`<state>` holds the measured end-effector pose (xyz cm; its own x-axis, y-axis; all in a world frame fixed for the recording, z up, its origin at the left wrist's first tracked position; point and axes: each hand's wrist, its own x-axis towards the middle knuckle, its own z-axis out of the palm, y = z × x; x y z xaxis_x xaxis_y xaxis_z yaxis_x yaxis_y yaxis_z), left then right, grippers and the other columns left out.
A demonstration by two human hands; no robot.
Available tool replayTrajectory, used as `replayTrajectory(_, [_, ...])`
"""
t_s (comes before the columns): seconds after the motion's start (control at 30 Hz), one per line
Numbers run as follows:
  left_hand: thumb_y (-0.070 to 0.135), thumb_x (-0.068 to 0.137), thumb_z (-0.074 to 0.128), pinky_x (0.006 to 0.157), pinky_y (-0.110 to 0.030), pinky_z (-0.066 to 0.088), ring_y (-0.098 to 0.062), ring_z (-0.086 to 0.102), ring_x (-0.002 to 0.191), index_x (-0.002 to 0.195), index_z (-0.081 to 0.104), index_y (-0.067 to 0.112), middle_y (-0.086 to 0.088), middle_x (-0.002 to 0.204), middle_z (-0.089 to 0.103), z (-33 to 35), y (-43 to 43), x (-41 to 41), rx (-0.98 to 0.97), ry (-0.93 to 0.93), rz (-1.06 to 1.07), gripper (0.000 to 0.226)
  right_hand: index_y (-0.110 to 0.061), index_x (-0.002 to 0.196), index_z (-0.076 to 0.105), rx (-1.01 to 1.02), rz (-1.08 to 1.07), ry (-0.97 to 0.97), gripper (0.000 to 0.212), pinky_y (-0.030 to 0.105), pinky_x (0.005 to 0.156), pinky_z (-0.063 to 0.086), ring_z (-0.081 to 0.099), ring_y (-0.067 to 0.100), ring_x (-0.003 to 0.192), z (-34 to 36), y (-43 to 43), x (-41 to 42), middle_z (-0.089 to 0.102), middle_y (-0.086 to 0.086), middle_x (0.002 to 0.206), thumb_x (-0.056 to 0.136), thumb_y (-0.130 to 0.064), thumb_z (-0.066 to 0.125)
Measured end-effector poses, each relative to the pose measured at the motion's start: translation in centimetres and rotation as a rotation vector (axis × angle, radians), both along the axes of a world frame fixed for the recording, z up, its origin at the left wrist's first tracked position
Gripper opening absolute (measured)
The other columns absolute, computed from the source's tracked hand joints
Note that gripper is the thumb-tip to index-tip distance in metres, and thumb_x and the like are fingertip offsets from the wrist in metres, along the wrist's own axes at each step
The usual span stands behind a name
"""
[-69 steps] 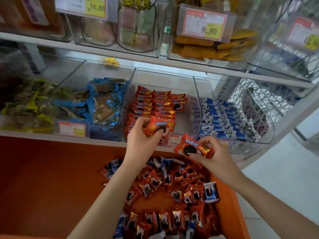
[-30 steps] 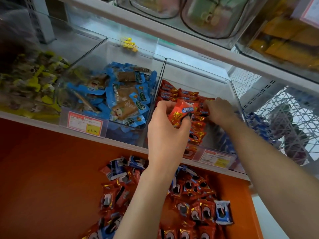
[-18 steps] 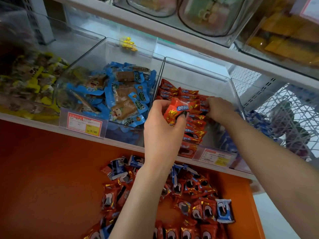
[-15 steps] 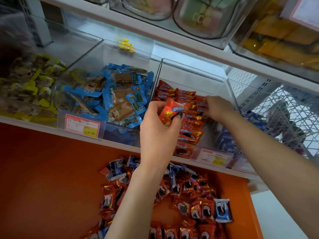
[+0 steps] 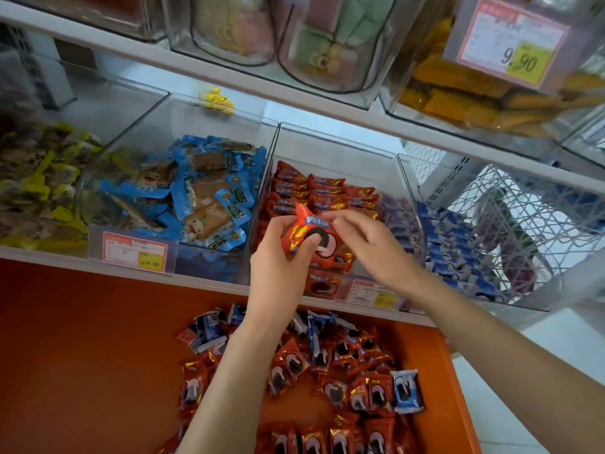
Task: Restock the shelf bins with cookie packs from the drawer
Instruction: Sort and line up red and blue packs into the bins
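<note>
The red cookie pack [image 5: 306, 232] is pinched between the thumb and fingers of the left hand [image 5: 278, 267], just above the front of the red-pack bin [image 5: 327, 149] and not yet in it. Half a second ago the right hand [image 5: 370, 247] was reaching in among that bin's rows; it has now drawn back to the front with nothing in it, its bent fingertips at the pack's upper edge, though I cannot tell whether they pinch it. That suggests one pack has gone in and this one is being turned or passed across for placing next. Inside the bin, rows of red packs [image 5: 314, 191] stand on edge from the back toward the front. Left of it is a clear bin of blue snack packets [image 5: 203, 198], and right of it a bin of blue cookie packs [image 5: 458, 244]. Below it the orange drawer [image 5: 98, 355] holds many loose red packs [image 5: 334, 385] and a few blue-and-white ones [image 5: 406, 391], so plenty of restocking remains
</note>
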<state>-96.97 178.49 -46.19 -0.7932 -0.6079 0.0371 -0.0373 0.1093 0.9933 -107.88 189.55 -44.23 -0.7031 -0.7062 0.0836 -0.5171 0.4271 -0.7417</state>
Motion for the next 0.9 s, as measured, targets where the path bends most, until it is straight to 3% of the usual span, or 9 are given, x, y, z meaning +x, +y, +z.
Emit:
replayTrajectory(0.1, [0.022, 0.092, 0.061, 0.064, -0.009, 0.046, 0.007, 0.058, 0.076, 0.111, 0.050, 0.031, 0.015, 0.091, 0.061, 0.1, 0.0, 0.1, 0.010, -0.008, -0.015, 0.023, -0.025, 0.122, 0.059, 0.078, 0.042, 0.016, 0.036, 0.017, 0.092, 0.045, 0.057, -0.003, 0.106, 0.1, 0.9, 0.5, 0.062, -0.015, 0.114, 0.088, -0.038, 0.059])
replayTrajectory(0.23, [0.020, 0.090, 0.064, 0.062, -0.006, 0.043, 0.000, 0.055, 0.078, 0.107, 0.052, 0.027, 0.010, 0.098, 0.060, -0.1, 0.5, 0.0, -0.075, -0.035, -0.015, 0.022, -0.023, 0.119, 0.063, 0.056, -0.014, 0.042, 0.049, 0.018, 0.089, 0.047, 0.060, -0.004, 0.100, -0.2, 2.1, 1.0, 0.065, -0.016, 0.108, 0.077, -0.047, 0.067])
replayTrajectory(0.33, [0.024, 0.091, 0.062, 0.079, -0.016, 0.045, -0.006, 0.052, 0.096, 0.114, 0.051, 0.027, 0.011, 0.108, 0.051, -0.6, 1.2, -0.1, -0.273, -0.054, -0.018, 0.026, -0.027, 0.112, 0.063, 0.032, -0.078, 0.101, 0.032, 0.008, 0.080, 0.043, 0.059, -0.009, 0.093, -0.4, 2.9, 1.1, 0.063, -0.022, 0.098, 0.082, -0.035, 0.070])
replayTrajectory(0.43, [0.029, 0.094, 0.054, 0.095, -0.025, 0.033, -0.011, 0.044, 0.112, 0.126, 0.047, 0.023, 0.008, 0.118, 0.047, -1.1, 1.7, 0.0, -0.495, -0.125, -0.052, 0.033, -0.020, 0.111, 0.064, 0.070, -0.162, 0.204, 0.029, 0.007, 0.068, 0.043, 0.060, -0.001, 0.081, -0.1, 3.7, 0.2, 0.065, -0.010, 0.095, 0.085, -0.031, 0.067])
replayTrajectory(0.53, [0.037, 0.097, 0.048, 0.096, -0.026, 0.025, -0.015, 0.040, 0.117, 0.130, 0.047, 0.021, 0.004, 0.124, 0.047, -1.6, 2.3, 0.0, -0.647, -0.197, -0.095, 0.037, -0.011, 0.117, 0.061, 0.197, -0.249, 0.374, 0.036, 0.013, 0.071, 0.041, 0.059, 0.012, 0.087, 0.0, 4.3, -2.1, 0.063, 0.002, 0.105, 0.087, -0.031, 0.065])
replayTrajectory(0.6, [0.042, 0.095, 0.044, 0.101, -0.034, 0.030, -0.019, 0.044, 0.115, 0.128, 0.052, 0.018, 0.000, 0.120, 0.051, -1.9, 2.8, 0.1, -0.715, -0.222, -0.119, 0.041, -0.011, 0.122, 0.058, 0.308, -0.266, 0.488, 0.039, 0.024, 0.077, 0.041, 0.058, 0.019, 0.098, 0.2, 4.4, -3.7, 0.061, 0.005, 0.114, 0.090, -0.032, 0.061])
replayTrajectory(0.7, [0.045, 0.088, 0.035, 0.092, -0.042, 0.044, -0.023, 0.053, 0.098, 0.107, 0.064, 0.016, -0.002, 0.100, 0.058, -2.4, 3.1, 0.4, -0.817, -0.255, -0.106, 0.045, -0.009, 0.129, 0.051, 0.471, -0.260, 0.613, 0.043, 0.034, 0.083, 0.046, 0.056, 0.027, 0.109, 0.4, 3.6, -5.4, 0.056, 0.010, 0.123, 0.093, -0.030, 0.057])
replayTrajectory(0.8, [0.042, 0.087, 0.037, 0.088, -0.042, 0.047, -0.023, 0.054, 0.093, 0.097, 0.067, 0.016, -0.001, 0.094, 0.058, -2.7, 3.0, 0.3, -0.847, -0.239, -0.101, 0.041, -0.006, 0.129, 0.049, 0.677, -0.244, 0.710, 0.041, 0.035, 0.076, 0.047, 0.057, 0.030, 0.105, -0.1, 2.3, -7.2, 0.057, 0.014, 0.117, 0.095, -0.028, 0.053])
replayTrajectory(0.9, [0.043, 0.089, 0.037, 0.096, -0.040, 0.040, -0.022, 0.049, 0.102, 0.107, 0.065, 0.016, -0.001, 0.103, 0.057, -2.8, 2.6, 0.3, -0.839, -0.240, -0.159, 0.042, -0.004, 0.124, 0.050, 0.798, -0.250, 0.729, 0.036, 0.036, 0.072, 0.046, 0.058, 0.033, 0.099, -0.6, 1.3, -8.7, 0.058, 0.016, 0.113, 0.094, -0.022, 0.054])
